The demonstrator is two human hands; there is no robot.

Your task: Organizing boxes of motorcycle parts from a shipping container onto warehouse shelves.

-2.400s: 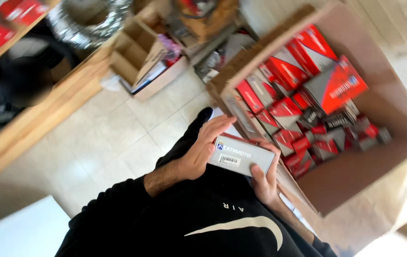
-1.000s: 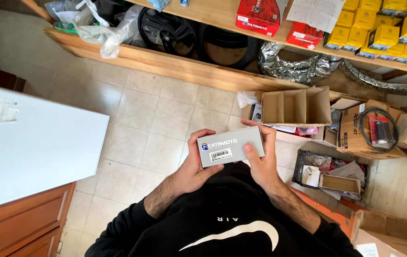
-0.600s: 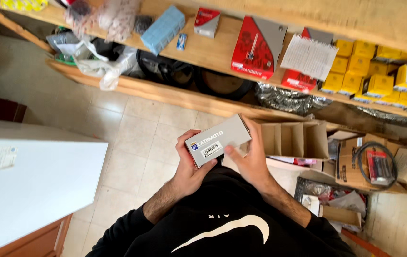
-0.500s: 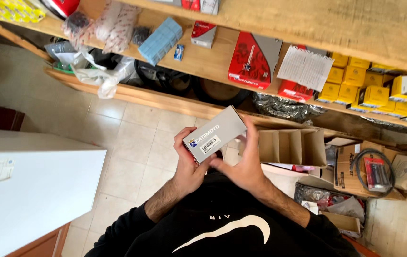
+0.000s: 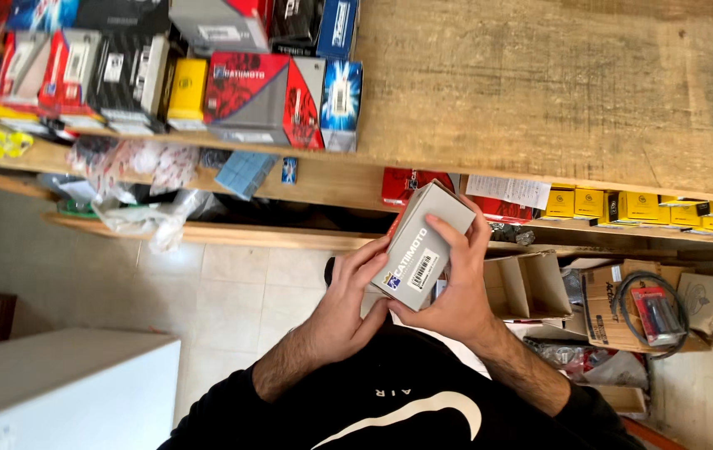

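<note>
Head view shows your fingers wrapped around a grey cardboard box: your left hand cups its lower left edge and your right hand closes over its right side, so both hold it in the air in front of your chest. It is oblong and tilted, with a white barcode label on its face. Its far end overlaps a red box on the wooden shelf behind; your palms hide the box's underside.

A parts shop: wooden shelves crammed with boxed stock.
</note>
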